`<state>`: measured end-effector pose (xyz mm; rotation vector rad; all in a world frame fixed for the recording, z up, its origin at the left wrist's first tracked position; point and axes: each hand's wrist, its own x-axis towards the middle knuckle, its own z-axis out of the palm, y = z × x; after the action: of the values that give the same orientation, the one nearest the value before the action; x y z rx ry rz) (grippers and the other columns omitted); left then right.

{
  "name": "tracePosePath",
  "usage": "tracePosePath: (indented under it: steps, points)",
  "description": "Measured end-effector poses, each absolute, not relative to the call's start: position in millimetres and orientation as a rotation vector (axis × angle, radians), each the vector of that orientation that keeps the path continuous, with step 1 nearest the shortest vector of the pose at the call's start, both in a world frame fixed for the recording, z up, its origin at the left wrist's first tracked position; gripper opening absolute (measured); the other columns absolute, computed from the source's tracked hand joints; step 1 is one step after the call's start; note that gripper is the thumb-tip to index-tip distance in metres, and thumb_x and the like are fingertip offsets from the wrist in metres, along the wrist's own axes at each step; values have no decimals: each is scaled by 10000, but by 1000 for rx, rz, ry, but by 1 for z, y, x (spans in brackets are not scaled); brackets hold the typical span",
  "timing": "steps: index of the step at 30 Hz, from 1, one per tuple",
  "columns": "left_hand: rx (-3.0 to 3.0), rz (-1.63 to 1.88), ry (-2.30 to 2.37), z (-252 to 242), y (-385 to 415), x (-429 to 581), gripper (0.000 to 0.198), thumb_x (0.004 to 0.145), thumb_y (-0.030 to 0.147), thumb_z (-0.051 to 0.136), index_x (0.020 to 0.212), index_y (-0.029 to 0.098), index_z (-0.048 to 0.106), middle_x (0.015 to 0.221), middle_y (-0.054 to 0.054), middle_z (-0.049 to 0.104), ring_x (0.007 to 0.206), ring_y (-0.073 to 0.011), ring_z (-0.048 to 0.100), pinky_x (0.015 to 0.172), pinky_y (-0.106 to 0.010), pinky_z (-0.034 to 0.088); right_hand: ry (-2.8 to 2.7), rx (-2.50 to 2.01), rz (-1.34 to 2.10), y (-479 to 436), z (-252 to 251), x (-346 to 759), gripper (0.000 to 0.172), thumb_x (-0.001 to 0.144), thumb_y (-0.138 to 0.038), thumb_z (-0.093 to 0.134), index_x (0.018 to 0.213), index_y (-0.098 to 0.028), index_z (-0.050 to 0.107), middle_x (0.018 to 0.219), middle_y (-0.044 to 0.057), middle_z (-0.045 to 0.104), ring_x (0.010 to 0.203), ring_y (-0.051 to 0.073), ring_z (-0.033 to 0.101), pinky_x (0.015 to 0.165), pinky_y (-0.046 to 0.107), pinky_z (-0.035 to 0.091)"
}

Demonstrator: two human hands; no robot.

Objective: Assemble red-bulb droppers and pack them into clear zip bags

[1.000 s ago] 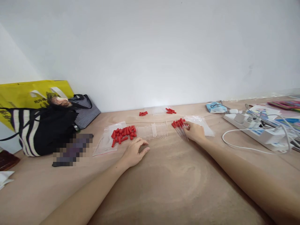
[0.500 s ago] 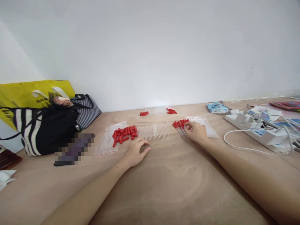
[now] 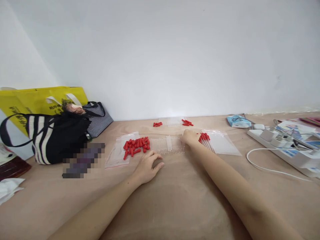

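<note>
Right hand [image 3: 190, 137] at clear tubes [image 3: 167, 144], left hand [image 3: 147, 166] flat

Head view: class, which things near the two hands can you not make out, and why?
All in the head view:
- Dark object beside the striped bag: pixelated, so it cannot be identified.
- Right hand: its own back hides the fingertips, so whether it grips anything is unclear.
- Row of clear tubes: too small to count.
- Power strip: cut off by the right edge.
- Yellow bag: print too small to read.
</note>
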<state>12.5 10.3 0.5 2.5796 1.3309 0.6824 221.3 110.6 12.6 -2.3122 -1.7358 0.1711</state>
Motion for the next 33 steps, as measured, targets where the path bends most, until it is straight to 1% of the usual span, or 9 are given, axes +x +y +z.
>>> tracePosePath:
  steps: [6,10,14,18,22,24,27,30,33]
  points:
    - [2752,827,1859,2,34,-8,137,792,266,499,857,181,583,865,-57,590,829,-234,521,740,-362,340,-1740,-2320,246,116,10,218,227,665,-150,513,863,-136,623,842,133,635,857,267,575,781,431,307]
    - [2697,853,1981,3,48,-21,146,781,328,520,792,190,569,811,-34,618,807,-228,536,724,-347,329,-1754,-2282,257,113,14,219,222,649,-136,520,849,-125,618,838,139,634,843,274,580,776,431,323]
    - [2643,863,2043,1,52,-21,180,788,355,499,718,192,535,740,-18,628,754,-218,551,685,-331,327,-1777,-2188,220,104,23,224,261,659,-150,517,908,-129,595,863,134,633,854,267,576,788,414,333]
    - [2598,877,2069,0,57,-20,129,762,300,517,696,190,510,699,-11,630,710,-213,566,670,-328,335,-1876,-1966,202,84,24,234,280,708,-188,475,972,-167,568,908,77,635,866,201,567,725,293,375]
    - [2504,992,2077,1,54,-19,69,720,237,533,691,191,491,678,-5,622,688,-210,572,680,-336,353,-2076,-1555,112,51,9,243,201,734,-170,450,888,-168,579,831,49,633,778,162,561,681,264,365]
    - [2485,1109,2025,2,45,-17,64,706,225,533,691,192,480,671,-3,608,665,-200,565,692,-339,366,-2181,-1365,38,33,-1,245,168,752,-171,447,861,-170,574,799,46,622,769,167,548,690,283,344]
    - [2546,1232,1720,4,27,-9,47,719,222,515,728,191,480,693,-2,585,664,-174,549,706,-320,391,-2265,-1195,-20,12,-13,246,151,775,-172,445,869,-176,563,790,40,603,761,162,537,700,301,310]
    - [2577,1098,1366,3,11,2,52,741,210,489,789,190,496,736,-5,574,687,-153,540,662,-273,420,-2294,-1137,16,2,-18,247,161,789,-180,441,902,-186,557,777,24,587,706,138,529,695,299,293]
    - [2546,873,1201,2,5,11,76,724,159,475,790,186,502,741,-6,569,658,-136,531,617,-246,433,-2267,-1161,64,-1,-20,249,154,801,-210,433,893,-190,555,738,11,569,655,123,517,674,289,287]
